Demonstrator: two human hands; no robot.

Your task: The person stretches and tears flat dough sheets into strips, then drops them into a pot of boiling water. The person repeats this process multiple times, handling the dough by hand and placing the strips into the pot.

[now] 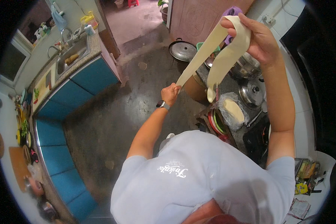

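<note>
A long, flat, pale strip of dough point(201, 54) stretches up to the right between my two hands. My left hand point(170, 94), a watch on its wrist, is closed around the lower end. Raised higher, at the upper right, my right hand point(263, 43) holds the strip where it loops over the fingers. From there the loose end hangs down in a curve beside the counter edge. Under the right arm, a pale slab of dough point(234, 111) lies in a clear plastic bag point(227, 100) on the counter.
On the right counter are a metal pot lid point(252, 92), a steamer pot point(246, 66) and a black stove point(255, 136). A lidded wok point(183, 50) stands beyond the left hand. Blue cabinets point(95, 76) and a sink point(76, 56) line the left.
</note>
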